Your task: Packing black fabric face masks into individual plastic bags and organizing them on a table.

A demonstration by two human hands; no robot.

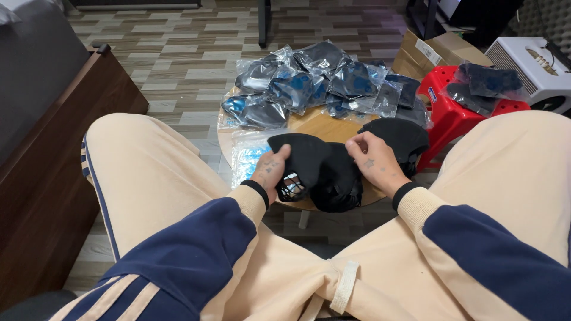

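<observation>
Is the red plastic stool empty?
No, the red stool has a clear bag of dark items lying on its seat.

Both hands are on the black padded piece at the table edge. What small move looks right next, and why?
Probably lift the black padded piece clear of the round wooden table: left hand and right hand pinch its upper edges, and it overlaps another black piece.

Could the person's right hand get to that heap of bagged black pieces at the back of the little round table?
Probably yes: the right hand is on a black fabric piece, and only bare table lies before the heap of clear bags.
</observation>
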